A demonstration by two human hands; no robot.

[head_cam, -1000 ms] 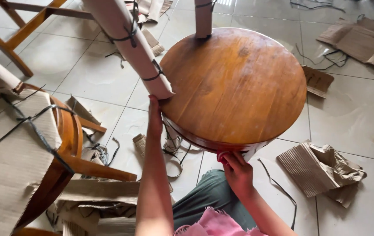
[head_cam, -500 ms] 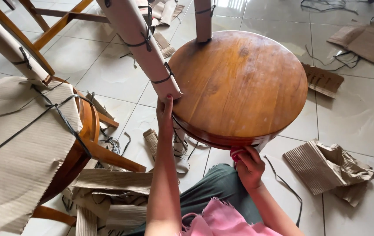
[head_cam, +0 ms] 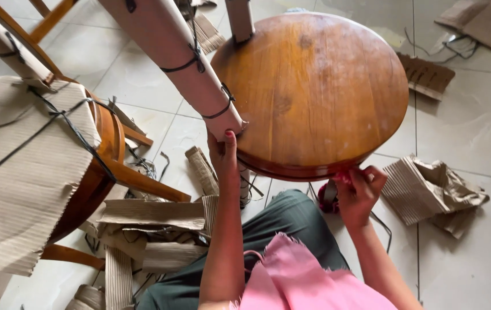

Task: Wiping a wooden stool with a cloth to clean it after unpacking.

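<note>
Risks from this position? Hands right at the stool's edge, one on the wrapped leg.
1. The left hand braces the cardboard-wrapped leg at its very end; the sleeve might slide and the grip slip.
2. The right hand works under the rim of the round wooden seat, so the fingers could get pinched if the seat shifts.
3. Loose cardboard scraps and black cord lie close by; the cord may snag.

Pale tiled floor (head_cam: 475,264) strewn with crumpled cardboard scraps (head_cam: 429,189), black straps (head_cam: 429,49).
</note>
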